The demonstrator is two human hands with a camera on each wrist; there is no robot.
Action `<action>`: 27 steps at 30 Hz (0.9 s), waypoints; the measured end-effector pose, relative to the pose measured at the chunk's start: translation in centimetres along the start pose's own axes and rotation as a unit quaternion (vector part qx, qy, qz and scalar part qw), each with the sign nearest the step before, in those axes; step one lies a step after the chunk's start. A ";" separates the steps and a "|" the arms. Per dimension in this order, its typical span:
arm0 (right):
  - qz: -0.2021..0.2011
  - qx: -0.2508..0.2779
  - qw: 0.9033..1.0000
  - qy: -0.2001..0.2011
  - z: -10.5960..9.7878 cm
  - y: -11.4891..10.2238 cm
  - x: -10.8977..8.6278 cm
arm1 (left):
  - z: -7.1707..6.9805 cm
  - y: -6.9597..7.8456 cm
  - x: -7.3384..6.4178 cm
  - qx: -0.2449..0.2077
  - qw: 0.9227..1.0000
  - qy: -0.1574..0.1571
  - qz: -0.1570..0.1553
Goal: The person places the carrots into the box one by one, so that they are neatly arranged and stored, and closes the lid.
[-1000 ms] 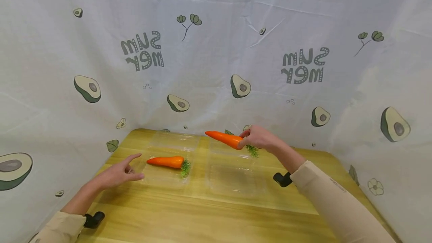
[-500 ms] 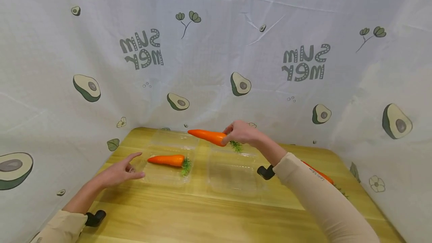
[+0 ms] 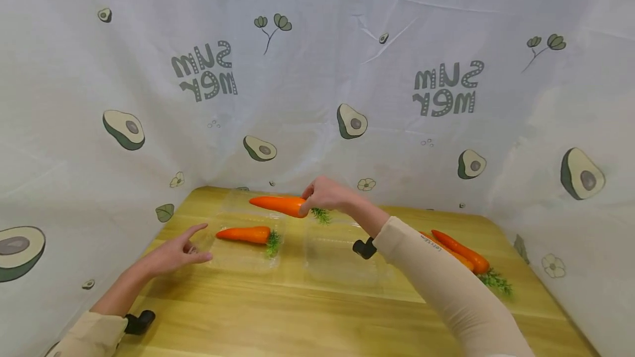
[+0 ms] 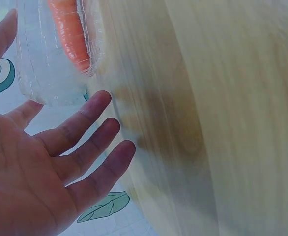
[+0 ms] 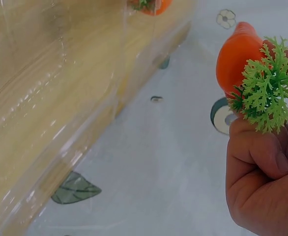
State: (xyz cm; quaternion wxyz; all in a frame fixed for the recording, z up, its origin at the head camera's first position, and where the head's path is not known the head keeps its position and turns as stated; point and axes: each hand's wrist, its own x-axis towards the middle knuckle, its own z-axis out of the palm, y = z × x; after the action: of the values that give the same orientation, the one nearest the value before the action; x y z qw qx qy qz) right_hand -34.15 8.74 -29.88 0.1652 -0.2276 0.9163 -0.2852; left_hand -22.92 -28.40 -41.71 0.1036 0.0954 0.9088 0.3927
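In the head view my right hand (image 3: 327,194) pinches an orange carrot (image 3: 279,205) near its leafy end, its tip pointing left. The right wrist view shows the green leaves (image 5: 269,91) of this carrot over my curled fingers. A second carrot (image 3: 245,234) lies in the left clear plastic container (image 3: 248,268), with its green top to the right. My left hand (image 3: 173,252) is beside that container's left side, fingers spread and holding nothing. In the left wrist view, the fingers (image 4: 92,118) extend below the container (image 4: 38,73) and its carrot (image 4: 71,34).
Another clear container (image 3: 342,277) stands right of the first, both with lids folded toward the back. More carrots (image 3: 463,252) lie on the wooden table (image 3: 278,321) at the right, partly behind my right sleeve (image 3: 441,291). A printed white cloth (image 3: 307,70) hangs around the table.
My right hand has carried its carrot leftward, from above the right container's lid to near the left container's lid. The carrots at the right have come into view. My left hand stays put.
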 end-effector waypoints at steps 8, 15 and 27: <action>-0.026 0.003 0.999 -0.020 1.8 -1.2 1.3 | 0.1 0.2 -0.2 -0.006 1.000 -0.001 -0.002; -0.032 -0.024 0.999 -0.024 3.3 -2.4 2.2 | 0.1 0.2 -0.4 0.004 1.000 0.000 -0.009; -0.037 -0.016 0.998 -0.050 5.8 -4.1 3.3 | 0.3 0.0 -0.4 0.013 1.000 0.007 -0.007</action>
State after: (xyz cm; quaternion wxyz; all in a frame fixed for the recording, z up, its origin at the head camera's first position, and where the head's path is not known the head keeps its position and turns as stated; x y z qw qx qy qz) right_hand -33.07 1.44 -32.49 0.1964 -0.2774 0.9024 -0.2650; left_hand -22.50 -28.33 -41.86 0.0983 0.0877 0.9151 0.3811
